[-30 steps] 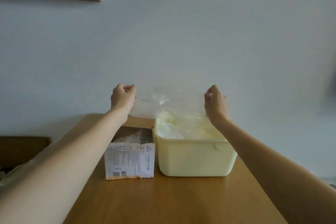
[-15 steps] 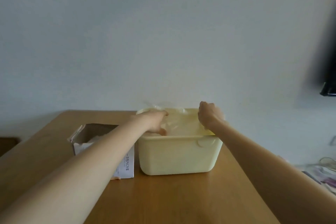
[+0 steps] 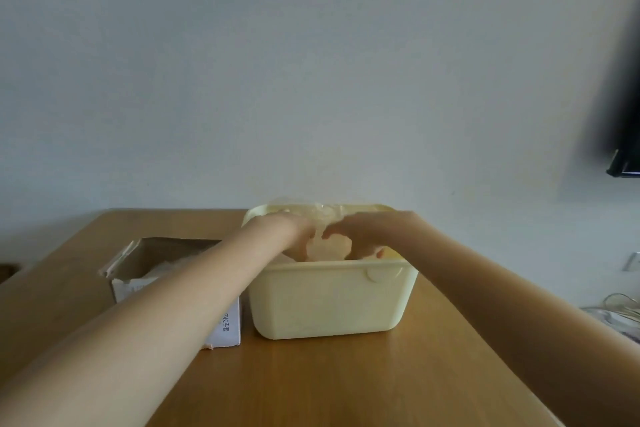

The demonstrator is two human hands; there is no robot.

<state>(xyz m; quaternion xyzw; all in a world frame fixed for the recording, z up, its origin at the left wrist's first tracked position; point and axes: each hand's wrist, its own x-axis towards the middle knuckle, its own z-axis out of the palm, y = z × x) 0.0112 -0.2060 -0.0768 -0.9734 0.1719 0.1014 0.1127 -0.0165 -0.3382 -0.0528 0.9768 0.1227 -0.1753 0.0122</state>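
An opened cardboard glove box [image 3: 227,324] stands at the left, its right side just beside the pale yellow plastic tub [image 3: 329,302] and well in from the wooden table's [image 3: 346,385] left edge. The left hand [image 3: 284,229] reaches over the tub's left rim. The right hand [image 3: 363,229] comes in near it. Between them, inside the tub, sits the crumpled clear plastic film [image 3: 327,248] – both hands touch it. The fingers bend down behind rim and film, so I cannot tell whether they clamp it. Bare tabletop lies in front – its right edge slants close past the tub.
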